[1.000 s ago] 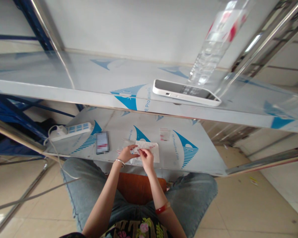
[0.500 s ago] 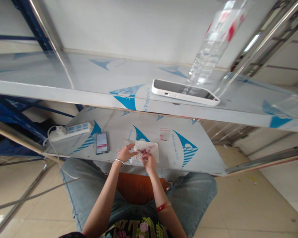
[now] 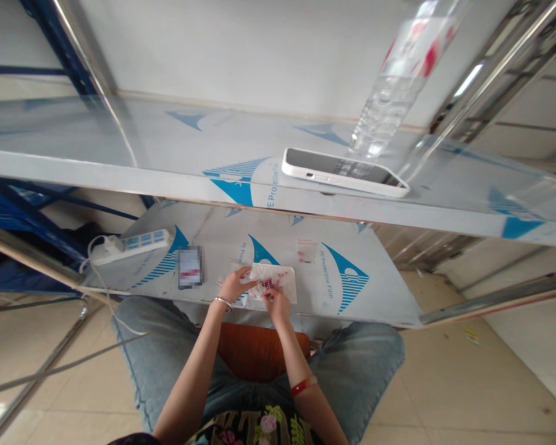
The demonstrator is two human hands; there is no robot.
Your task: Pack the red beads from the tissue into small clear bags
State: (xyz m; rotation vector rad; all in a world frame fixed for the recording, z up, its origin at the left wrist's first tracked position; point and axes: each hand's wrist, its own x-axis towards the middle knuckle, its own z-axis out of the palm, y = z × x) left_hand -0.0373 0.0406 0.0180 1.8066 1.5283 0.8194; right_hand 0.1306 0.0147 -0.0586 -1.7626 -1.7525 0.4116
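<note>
Dark red bits (image 3: 267, 283): upon white pad (image 3: 289, 285). Left hand (image 3: 233, 287): at the pad's left edge, thumb and fingers parted. Right hand (image 3: 278, 305): pad's near edge, fingertips bunched at the bits, hold unclear. Clear packet (image 3: 306, 251): beyond the pad.

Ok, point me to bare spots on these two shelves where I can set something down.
Lower shelf: right of the small clear bag, out to the shelf's right end. Upper shelf: left of the white phone. Crowded: around the left hand and right hand at the flat white piece, and behind the white phone, where the bottle is.
</note>
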